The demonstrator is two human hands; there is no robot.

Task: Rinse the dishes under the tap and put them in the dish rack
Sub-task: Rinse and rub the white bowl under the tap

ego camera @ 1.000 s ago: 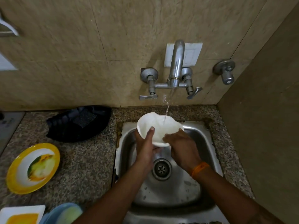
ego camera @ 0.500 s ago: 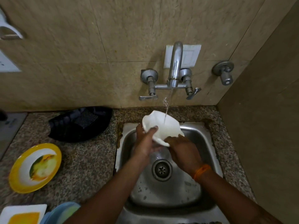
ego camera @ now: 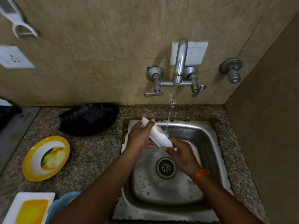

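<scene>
A white bowl (ego camera: pixel 159 137) is tipped on edge over the steel sink (ego camera: pixel 205 143), its outside facing me. My left hand (ego camera: pixel 140 136) grips its upper left rim, thumb over the edge. My right hand (ego camera: pixel 181 152) holds its lower right end. Water runs from the wall tap (ego camera: pixel 180 62) in a thin stream onto the bowl and spills off towards the drain (ego camera: pixel 165 167). The black dish rack (ego camera: pixel 90 118) sits on the counter left of the sink, against the wall.
On the granite counter (ego camera: pixel 90 159) lie a yellow-rimmed plate (ego camera: pixel 46 158), a white square plate with yellow centre (ego camera: pixel 30 207) and a blue dish (ego camera: pixel 62 202). A side wall closes in on the right. A stove edge (ego camera: pixel 14 126) is at far left.
The bowl has turned from facing up under the stream to standing on edge, and it shifted left and lower. Both hands moved with it.
</scene>
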